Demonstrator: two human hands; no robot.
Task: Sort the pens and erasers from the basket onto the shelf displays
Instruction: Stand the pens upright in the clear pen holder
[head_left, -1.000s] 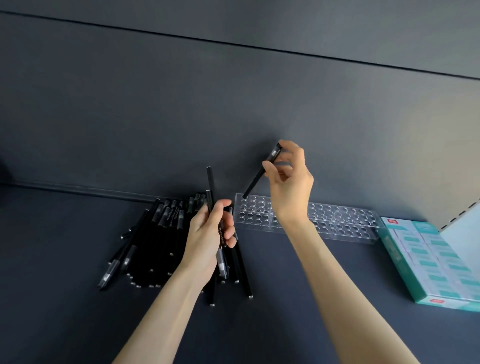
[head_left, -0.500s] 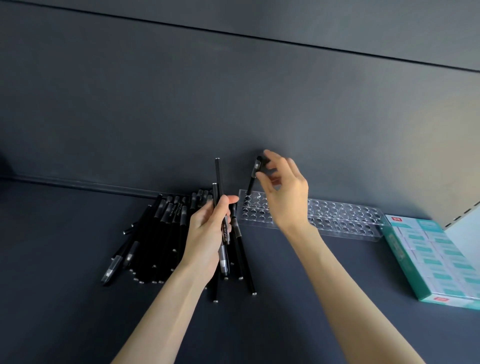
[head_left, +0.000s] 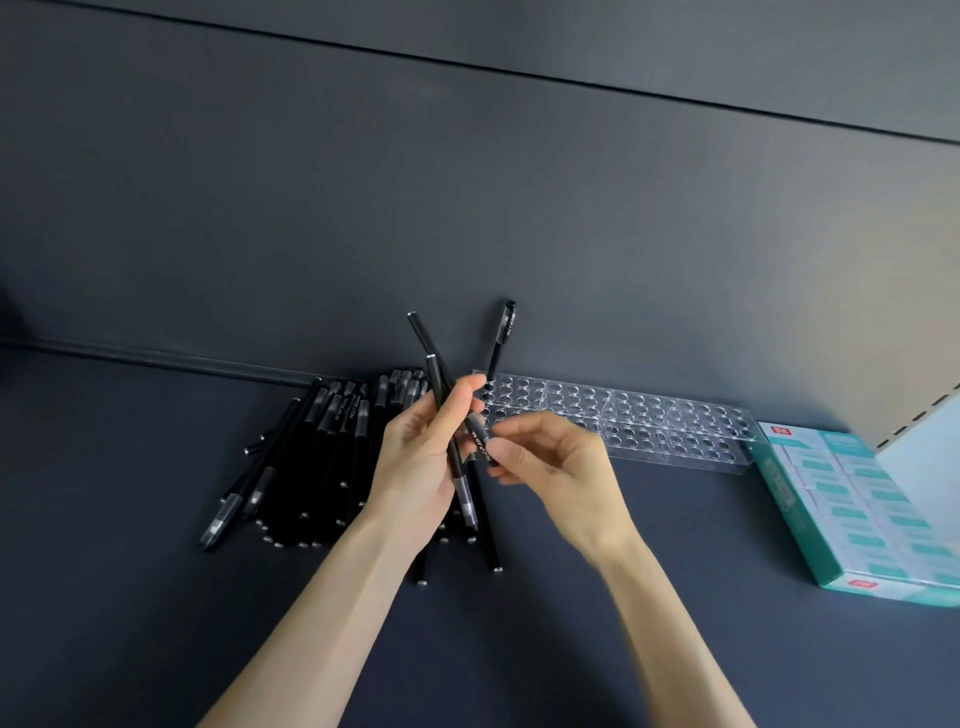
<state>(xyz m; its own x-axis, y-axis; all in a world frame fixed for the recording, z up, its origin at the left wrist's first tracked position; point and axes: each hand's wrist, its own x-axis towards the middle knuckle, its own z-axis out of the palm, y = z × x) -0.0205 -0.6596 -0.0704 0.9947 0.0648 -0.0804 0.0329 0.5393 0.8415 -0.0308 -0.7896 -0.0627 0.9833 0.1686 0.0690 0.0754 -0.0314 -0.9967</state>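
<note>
**Pen passed hand to hand, in front of the rack**

Left hand is curled round a pair of pens, held up over the pile of pens lying on the shelf. Right hand pinches the capped lower end of the tilted pen, one of that pair, between thumb and forefinger. Its other fingers are loosely curled.

A single standing pen is upright in the far left corner of the clear rack; the other holes look unfilled. A box of erasers lies just right of the rack (no basket in view).

Handling, as judged: the pens are light, stiff and smooth-barrelled, so they will likely slide or roll if held loosely. A cap-end pinch gives little steering. A hold higher up the barrel should aim the lower end into a hole more surely. The rack looks like thin plastic and may skid if a pen goes in at a slant.
</note>
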